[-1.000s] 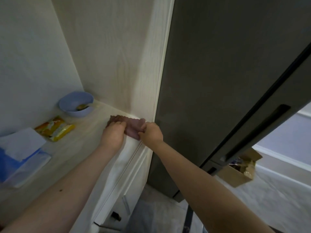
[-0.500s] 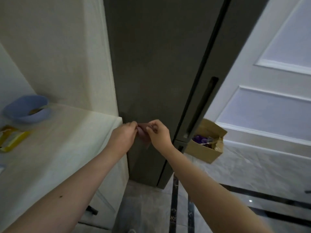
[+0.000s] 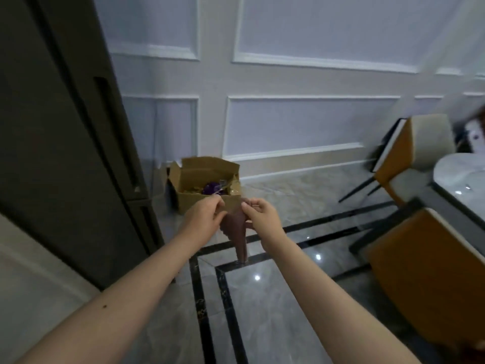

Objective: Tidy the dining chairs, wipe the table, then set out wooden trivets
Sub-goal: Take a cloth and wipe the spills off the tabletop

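Observation:
A brownish-pink cloth (image 3: 237, 231) hangs down between my hands at the middle of the view. My left hand (image 3: 203, 219) pinches its upper left edge and my right hand (image 3: 261, 216) pinches its upper right edge. At the right stand two dining chairs with orange backs, one far (image 3: 399, 158) and one near (image 3: 430, 279). The rounded end of a pale marble-look dining table (image 3: 456, 177) shows at the right edge. No trivets are in view.
A tall dark fridge (image 3: 60, 143) fills the left side. An open cardboard box (image 3: 207, 185) with purple and gold items sits on the glossy tiled floor (image 3: 267, 298) by the panelled wall (image 3: 301, 74). A pale countertop corner (image 3: 26, 290) shows at lower left.
I lifted the cloth off the counter with both hands and turned right, away from the counter and fridge. The cloth now hangs unfolded, and the chairs and table have come into view.

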